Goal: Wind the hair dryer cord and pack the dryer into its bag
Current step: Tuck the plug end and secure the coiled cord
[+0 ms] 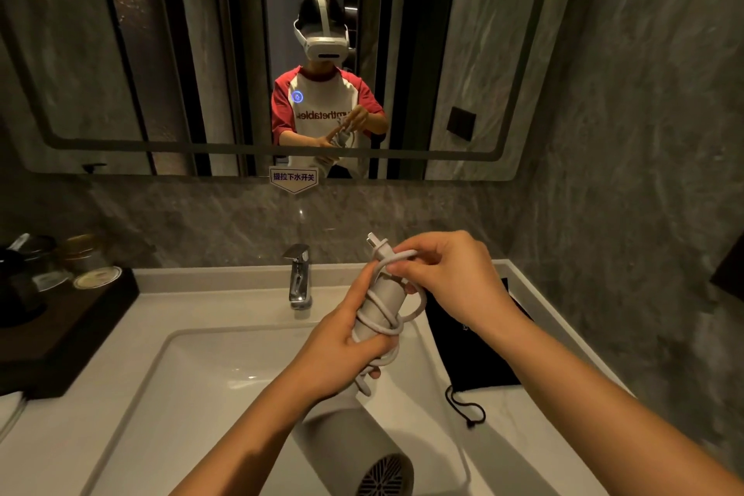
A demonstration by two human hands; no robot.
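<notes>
A grey hair dryer [354, 451] hangs over the sink, barrel toward me and handle pointing up and away. My left hand [342, 350] grips the lower handle. Several turns of the grey cord [380, 314] wrap the handle. My right hand [447, 274] pinches the cord at the handle's top, just behind the plug [378, 245], whose prongs stick up to the left. A black drawstring bag [471, 346] lies flat on the counter to the right, partly hidden by my right forearm, its drawstring [463, 407] trailing toward me.
A white sink basin [225, 358] with a chrome faucet [300, 278] sits below the hands. A dark wooden tray [68, 330] with jars and cups stands at the left. A mirror [201, 52] covers the wall ahead; a stone wall closes the right side.
</notes>
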